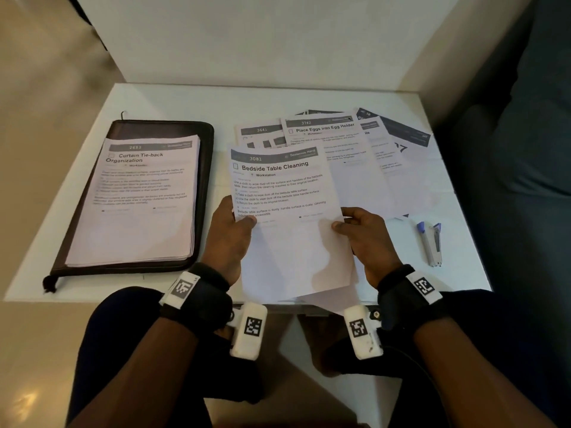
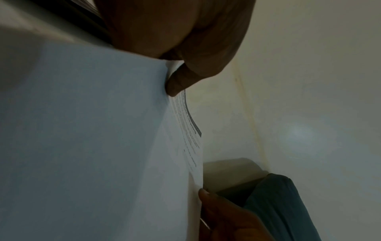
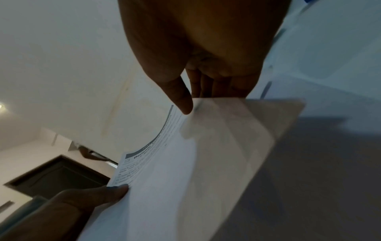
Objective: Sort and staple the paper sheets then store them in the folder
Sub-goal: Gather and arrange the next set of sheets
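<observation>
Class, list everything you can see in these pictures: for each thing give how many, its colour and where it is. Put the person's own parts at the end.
Table: one, white, in front of the person.
Folder: one, black, open, on the table's left.
Stack of sheets: one, white, lying in the folder.
Held sheets: a few, white, headed "Bedside Table Cleaning", raised at the table's near edge.
Loose sheets: several, white with grey headers, fanned on the table's far right.
Stapler: one, grey and blue, on the table's right.
Wrist cameras: two, white, on black straps.
Left hand: grips the held sheets' left edge.
Right hand: grips their right edge.
</observation>
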{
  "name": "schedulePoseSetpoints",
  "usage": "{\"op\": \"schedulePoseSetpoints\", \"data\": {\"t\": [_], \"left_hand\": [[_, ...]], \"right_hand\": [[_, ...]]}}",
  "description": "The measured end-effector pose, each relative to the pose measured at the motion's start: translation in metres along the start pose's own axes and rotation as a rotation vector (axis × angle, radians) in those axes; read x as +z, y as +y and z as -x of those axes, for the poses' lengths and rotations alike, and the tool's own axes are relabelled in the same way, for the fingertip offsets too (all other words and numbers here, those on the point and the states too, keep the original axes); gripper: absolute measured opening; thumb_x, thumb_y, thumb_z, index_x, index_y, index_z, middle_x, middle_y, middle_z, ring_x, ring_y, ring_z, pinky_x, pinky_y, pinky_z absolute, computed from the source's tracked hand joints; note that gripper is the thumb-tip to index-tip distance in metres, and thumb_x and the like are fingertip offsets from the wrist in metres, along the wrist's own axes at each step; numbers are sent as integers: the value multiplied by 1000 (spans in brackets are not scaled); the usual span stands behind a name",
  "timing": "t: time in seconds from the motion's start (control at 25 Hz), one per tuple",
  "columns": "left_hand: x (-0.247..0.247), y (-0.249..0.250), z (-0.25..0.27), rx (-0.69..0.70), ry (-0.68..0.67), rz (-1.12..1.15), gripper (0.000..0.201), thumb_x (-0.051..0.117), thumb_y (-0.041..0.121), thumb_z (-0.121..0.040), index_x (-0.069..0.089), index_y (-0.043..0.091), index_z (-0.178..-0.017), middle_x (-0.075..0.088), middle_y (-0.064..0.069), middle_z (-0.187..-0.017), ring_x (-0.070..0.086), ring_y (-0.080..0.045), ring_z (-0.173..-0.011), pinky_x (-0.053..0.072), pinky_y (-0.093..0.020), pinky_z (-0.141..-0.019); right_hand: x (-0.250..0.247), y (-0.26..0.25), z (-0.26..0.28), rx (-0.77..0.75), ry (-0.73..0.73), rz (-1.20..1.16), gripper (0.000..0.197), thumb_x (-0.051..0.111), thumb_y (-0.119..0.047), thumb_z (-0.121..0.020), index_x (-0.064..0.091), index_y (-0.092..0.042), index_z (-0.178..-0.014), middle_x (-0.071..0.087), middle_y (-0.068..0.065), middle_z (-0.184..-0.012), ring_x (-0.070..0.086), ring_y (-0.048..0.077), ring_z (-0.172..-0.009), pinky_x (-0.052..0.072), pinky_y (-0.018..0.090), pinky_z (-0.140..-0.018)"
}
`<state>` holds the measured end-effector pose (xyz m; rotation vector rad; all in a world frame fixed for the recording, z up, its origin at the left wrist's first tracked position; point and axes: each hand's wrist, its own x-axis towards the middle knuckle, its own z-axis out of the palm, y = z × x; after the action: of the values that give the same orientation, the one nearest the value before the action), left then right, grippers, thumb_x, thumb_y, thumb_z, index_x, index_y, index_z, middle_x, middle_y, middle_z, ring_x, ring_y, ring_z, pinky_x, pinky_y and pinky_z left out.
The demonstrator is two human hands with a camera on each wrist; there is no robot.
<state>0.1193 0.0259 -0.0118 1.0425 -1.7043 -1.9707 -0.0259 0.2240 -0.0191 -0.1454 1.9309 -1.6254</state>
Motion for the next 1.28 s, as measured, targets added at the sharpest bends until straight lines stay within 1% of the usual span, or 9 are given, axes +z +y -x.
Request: {"op": "schedulePoseSetpoints", "data": {"t": [0.16, 0.24, 0.32, 0.4, 0.52, 0.72, 0.88, 1.04, 1.28], "left_hand": [[-5, -3, 8, -4, 36, 63, 39, 49, -6, -101, 60, 20, -128, 73, 6, -121, 71, -14, -108, 58, -34, -92], [-4, -3, 6, 8, 48, 84, 39, 49, -7, -101, 61, 18, -129, 74, 4, -122, 71, -17, -111, 57, -34, -92], [0, -2, -4, 31, 43, 77, 40, 49, -8, -100, 61, 16, -130, 73, 1, -124, 70, -20, -114, 56, -38, -97], [3, -4, -14, 25, 37, 82, 41, 49, -7, -100, 60, 15, -133, 72, 0, -127, 69, -22, -117, 56, -42, -100], [6, -3, -23, 17, 15, 95, 41, 48, -7, -101, 59, 13, -135, 71, -1, -130, 68, -22, -119, 54, -43, -103], [1, -7, -36, -11, 34, 78, 40, 48, -8, -100, 61, 14, -131, 72, -2, -127, 68, -25, -118, 53, -48, -105], [-10, -7, -42, -53, 121, 85, 45, 48, -8, -98, 64, 19, -131, 73, -1, -125, 67, -30, -117, 54, -52, -102], [-13, -4, -42, -83, 165, 81, 50, 45, -10, -95, 64, 20, -130, 72, -3, -125, 66, -32, -117, 52, -57, -103], [-18, -5, -47, -103, 225, 52, 49, 48, -9, -94, 63, 21, -129, 71, -2, -125, 65, -32, -115, 53, -57, -102]], "right_hand": [[-9, -6, -18, -118, 80, 301, 29, 67, -22, -92, 67, -24, -121, 75, -4, -104, 72, 16, -96, 59, 43, -91], [-22, -16, -33, -212, 162, 404, 30, 70, -27, -91, 68, -24, -121, 75, -5, -104, 71, 14, -96, 57, 43, -95], [-36, -26, -52, -292, 215, 531, 37, 71, -32, -91, 66, -19, -125, 72, 0, -116, 66, 16, -106, 52, 37, -100], [-51, -28, -72, -285, 228, 676, 52, 70, -42, -91, 59, -17, -135, 63, 6, -134, 59, 21, -121, 46, 37, -106], [-57, -17, -90, -154, 226, 875, 77, 67, -56, -88, 45, -13, -148, 45, 14, -152, 39, 33, -141, 34, 48, -116], [-46, -11, -93, -34, 310, 1069, 99, 71, -68, -79, 32, -11, -150, 36, 16, -149, 29, 38, -141, 39, 61, -103], [-51, -14, -94, 28, 307, 1043, 105, 78, -61, -75, 28, -13, -153, 36, 16, -149, 31, 37, -141, 39, 64, -103], [-54, -14, -93, -21, 340, 926, 93, 81, -51, -77, 35, -10, -147, 44, 16, -143, 45, 38, -133, 43, 58, -104], [-62, -25, -90, -137, 453, 851, 34, 67, -33, -93, 61, -13, -121, 65, 12, -120, 52, 35, -118, 44, 41, -90]]}}
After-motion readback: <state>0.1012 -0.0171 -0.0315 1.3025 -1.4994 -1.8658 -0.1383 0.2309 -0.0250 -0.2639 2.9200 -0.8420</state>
